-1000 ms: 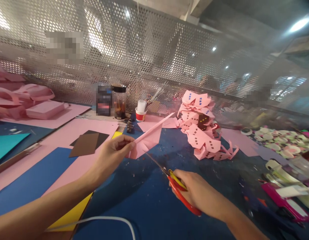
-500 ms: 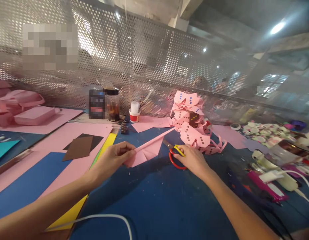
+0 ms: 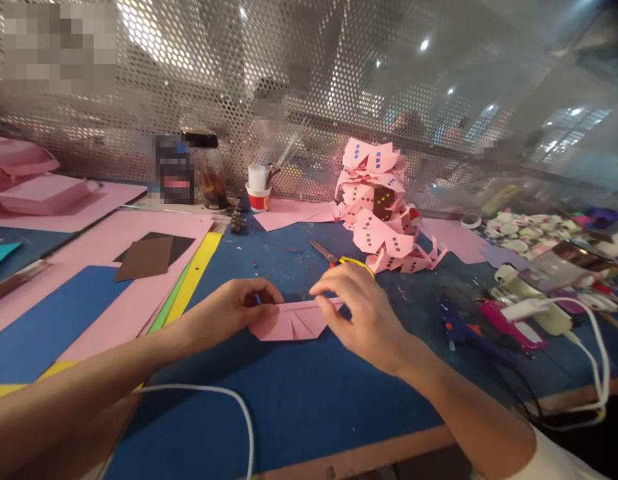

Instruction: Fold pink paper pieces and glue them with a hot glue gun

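Observation:
My left hand (image 3: 246, 303) pinches the left end of a folded pink paper piece (image 3: 293, 321), which has a slit and creases in its middle. At the other end of the paper, my right hand (image 3: 361, 307) has its thumb and fingers apart and overlaps the paper's edge; whether it touches the paper I cannot tell. Just behind that hand, a pair of scissors (image 3: 325, 252) with yellow and red handles lies on the blue table, its handles partly hidden. A pile of pink cut-paper pieces (image 3: 383, 230) with small coloured squares stands beyond.
Pink, blue and brown sheets (image 3: 146, 259) lie to the left. A jar (image 3: 212, 177) and a red-white cup (image 3: 259, 199) stand along the perforated metal screen (image 3: 309, 80). On the right are a blue glue gun (image 3: 469, 337), a magenta device (image 3: 511, 327) and white cables (image 3: 596, 333).
The scissors have left my right hand and lie on the table. My right hand has come left to the paper, now held level. The view has tilted down.

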Demonstrator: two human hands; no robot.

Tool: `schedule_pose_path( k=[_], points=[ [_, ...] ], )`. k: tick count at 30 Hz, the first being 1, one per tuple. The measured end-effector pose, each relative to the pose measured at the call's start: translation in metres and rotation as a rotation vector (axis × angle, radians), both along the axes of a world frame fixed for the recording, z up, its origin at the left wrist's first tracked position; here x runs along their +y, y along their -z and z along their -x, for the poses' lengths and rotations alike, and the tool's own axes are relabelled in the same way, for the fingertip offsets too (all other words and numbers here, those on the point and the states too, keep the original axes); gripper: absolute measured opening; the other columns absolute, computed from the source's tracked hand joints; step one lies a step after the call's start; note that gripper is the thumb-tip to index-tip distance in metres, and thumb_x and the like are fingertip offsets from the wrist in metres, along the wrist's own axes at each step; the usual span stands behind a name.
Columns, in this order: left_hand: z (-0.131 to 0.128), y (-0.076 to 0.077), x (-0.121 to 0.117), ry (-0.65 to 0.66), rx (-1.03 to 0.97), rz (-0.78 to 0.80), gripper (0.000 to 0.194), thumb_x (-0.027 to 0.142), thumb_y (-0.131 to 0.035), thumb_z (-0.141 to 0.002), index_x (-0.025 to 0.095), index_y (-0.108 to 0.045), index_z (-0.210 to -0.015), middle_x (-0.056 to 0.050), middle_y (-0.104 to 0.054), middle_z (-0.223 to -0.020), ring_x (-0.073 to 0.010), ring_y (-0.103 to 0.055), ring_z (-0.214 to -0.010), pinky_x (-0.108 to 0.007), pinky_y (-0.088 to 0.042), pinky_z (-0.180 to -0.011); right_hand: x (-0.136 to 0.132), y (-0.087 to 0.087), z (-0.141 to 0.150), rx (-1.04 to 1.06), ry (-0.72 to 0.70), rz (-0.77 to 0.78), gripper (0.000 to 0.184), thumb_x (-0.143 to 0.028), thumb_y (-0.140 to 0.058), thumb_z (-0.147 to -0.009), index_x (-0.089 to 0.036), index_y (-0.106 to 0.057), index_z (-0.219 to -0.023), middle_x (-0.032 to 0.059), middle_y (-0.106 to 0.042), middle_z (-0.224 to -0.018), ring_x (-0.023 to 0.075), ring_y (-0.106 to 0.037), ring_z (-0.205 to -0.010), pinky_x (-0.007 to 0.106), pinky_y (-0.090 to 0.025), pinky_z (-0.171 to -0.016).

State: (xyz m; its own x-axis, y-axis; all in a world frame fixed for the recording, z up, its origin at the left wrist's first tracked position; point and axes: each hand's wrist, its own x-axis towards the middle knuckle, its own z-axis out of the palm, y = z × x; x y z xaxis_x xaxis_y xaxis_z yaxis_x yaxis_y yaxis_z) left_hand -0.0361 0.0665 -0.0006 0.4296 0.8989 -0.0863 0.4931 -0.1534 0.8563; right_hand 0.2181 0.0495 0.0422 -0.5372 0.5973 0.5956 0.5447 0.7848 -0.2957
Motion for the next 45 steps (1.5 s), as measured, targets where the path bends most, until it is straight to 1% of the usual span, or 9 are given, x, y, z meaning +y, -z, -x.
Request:
schedule_pose_path(
  k=[4,9,13,16,18,24,33,38,45],
  points=[
    [-0.011,-0.001,-0.015,-0.014,0.050,-0.021,0.012,0.028,-0.057,-0.085,0.022,-0.063,-0.094,0.003,-0.061,-0.069,-0.0140,-0.056,-0.061,-0.022,-0.039,-0.055,-0.003,0.014,0.001,-0.087,-0.024,0.198,0.013,-0.022,-0.055,-0.093,-0.020,-0.060,-0.104,0.0059,-0.066,-0.106,0.0200,-0.059,-0.105,0.038,-0.044,-0.095],
    [-0.024,-0.004,-0.029,-0.054,0.098,-0.068,0.006,0.026,-0.057,-0.085,0.022,-0.061,-0.087,0.004,-0.062,-0.071,-0.0138,-0.057,-0.065,-0.022,-0.042,-0.058,0.003,0.031,-0.006,-0.055,-0.036,0.479,0.009,-0.024,-0.057,-0.092,-0.021,-0.063,-0.098,0.0014,-0.069,-0.092,0.0144,-0.063,-0.086,0.029,-0.047,-0.080],
    [-0.030,-0.003,-0.034,-0.080,0.195,-0.286,0.007,0.022,-0.056,-0.087,0.022,-0.063,-0.087,0.001,-0.066,-0.084,-0.0160,-0.060,-0.077,-0.026,-0.045,-0.069,0.007,0.043,-0.007,-0.029,-0.032,0.557,0.007,-0.021,-0.057,-0.091,-0.022,-0.064,-0.093,-0.0005,-0.069,-0.092,0.0120,-0.062,-0.081,0.025,-0.046,-0.073],
    [-0.032,-0.001,-0.038,-0.055,0.244,-0.589,0.012,0.020,-0.054,-0.090,0.021,-0.065,-0.089,-0.004,-0.065,-0.102,-0.0196,-0.058,-0.096,-0.032,-0.045,-0.085,0.011,0.047,-0.008,-0.029,-0.016,0.548,0.007,-0.021,-0.057,-0.091,-0.022,-0.064,-0.091,-0.0002,-0.070,-0.093,0.0121,-0.062,-0.082,0.025,-0.046,-0.073],
    [-0.032,0.001,-0.043,0.007,0.239,-0.687,0.014,0.018,-0.051,-0.093,0.021,-0.065,-0.092,-0.006,-0.064,-0.105,-0.0199,-0.056,-0.099,-0.033,-0.044,-0.088,0.012,0.049,-0.010,-0.034,-0.004,0.535,0.008,-0.020,-0.056,-0.091,-0.021,-0.064,-0.091,0.0001,-0.069,-0.093,0.0122,-0.062,-0.082,0.025,-0.045,-0.073],
    [-0.034,0.007,-0.052,0.227,0.219,-0.593,0.014,0.021,-0.054,-0.095,0.022,-0.065,-0.101,-0.006,-0.063,-0.103,-0.0188,-0.057,-0.100,-0.032,-0.047,-0.087,0.010,0.050,-0.011,-0.064,0.022,0.482,0.010,-0.018,-0.053,-0.092,-0.020,-0.062,-0.089,0.0009,-0.067,-0.092,0.0118,-0.060,-0.080,0.025,-0.045,-0.070],
    [-0.031,0.017,-0.046,0.235,0.258,-0.651,0.016,0.019,-0.049,-0.097,0.021,-0.065,-0.101,-0.005,-0.062,-0.102,-0.0166,-0.057,-0.096,-0.029,-0.046,-0.084,0.005,0.046,-0.007,-0.090,0.011,0.293,0.008,-0.015,-0.054,-0.092,-0.019,-0.060,-0.093,0.0052,-0.061,-0.100,0.0172,-0.056,-0.098,0.034,-0.046,-0.089],
    [-0.031,0.017,-0.049,0.227,0.307,-0.739,0.016,0.018,-0.049,-0.097,0.021,-0.064,-0.101,-0.005,-0.063,-0.102,-0.0169,-0.057,-0.094,-0.029,-0.045,-0.081,-0.002,0.042,-0.003,-0.090,-0.103,0.282,0.012,-0.013,-0.049,-0.095,-0.018,-0.060,-0.096,0.0046,-0.061,-0.098,0.0166,-0.056,-0.097,0.034,-0.045,-0.090],
    [-0.034,0.016,-0.050,0.184,0.323,-0.776,0.018,0.017,-0.047,-0.097,0.019,-0.065,-0.096,-0.005,-0.061,-0.094,-0.0152,-0.057,-0.085,-0.028,-0.045,-0.077,0.000,0.045,-0.004,-0.123,-0.131,0.305,0.012,-0.013,-0.050,-0.095,-0.018,-0.061,-0.096,0.0047,-0.061,-0.097,0.0161,-0.056,-0.095,0.033,-0.046,-0.089]
  ],
)
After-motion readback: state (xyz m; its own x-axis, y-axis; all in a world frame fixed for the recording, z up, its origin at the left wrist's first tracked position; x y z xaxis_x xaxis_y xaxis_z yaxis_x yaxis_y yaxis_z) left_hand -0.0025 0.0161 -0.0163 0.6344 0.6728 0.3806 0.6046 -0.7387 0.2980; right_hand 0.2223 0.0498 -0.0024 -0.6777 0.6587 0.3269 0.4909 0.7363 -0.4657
